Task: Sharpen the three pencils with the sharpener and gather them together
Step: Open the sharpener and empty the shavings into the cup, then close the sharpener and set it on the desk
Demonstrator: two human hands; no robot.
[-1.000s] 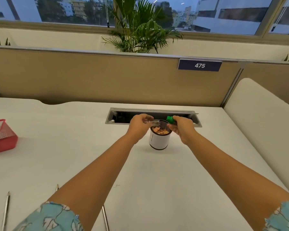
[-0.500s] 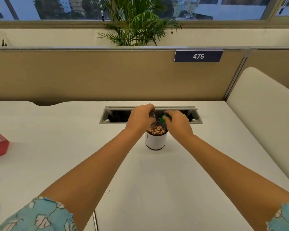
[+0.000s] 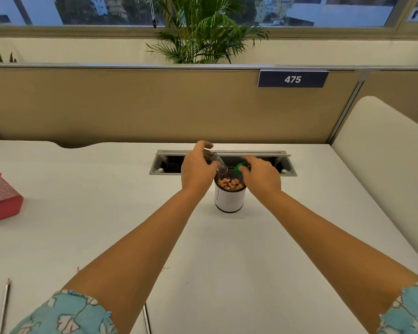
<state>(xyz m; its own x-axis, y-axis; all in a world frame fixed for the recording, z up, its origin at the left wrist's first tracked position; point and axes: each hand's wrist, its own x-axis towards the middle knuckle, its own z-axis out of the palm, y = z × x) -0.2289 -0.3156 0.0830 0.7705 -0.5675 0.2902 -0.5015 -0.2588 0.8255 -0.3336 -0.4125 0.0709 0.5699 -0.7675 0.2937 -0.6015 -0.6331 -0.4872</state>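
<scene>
Above the white cup point(image 3: 229, 200) of shavings on the tabletop point(image 3: 82, 213), the left hand point(image 3: 198, 168) grips a clear sharpener case point(image 3: 218, 162), its long axis tilted, mouth aimed down-right into the cup. The right hand point(image 3: 261, 175) pinches the green sharpener point(image 3: 240, 168). One pencil point(image 3: 5, 302) lies near-left, tip pointing away.

Both arms outstretched, left hand point(image 3: 198, 168) grip curled, right hand point(image 3: 261, 175) pinching

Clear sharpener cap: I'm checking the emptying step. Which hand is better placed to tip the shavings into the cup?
Left, probably. The left hand holds the clear cap tilted, mouth down, over the shavings cup. The right hand holds the green sharpener body beside the rim.
</scene>
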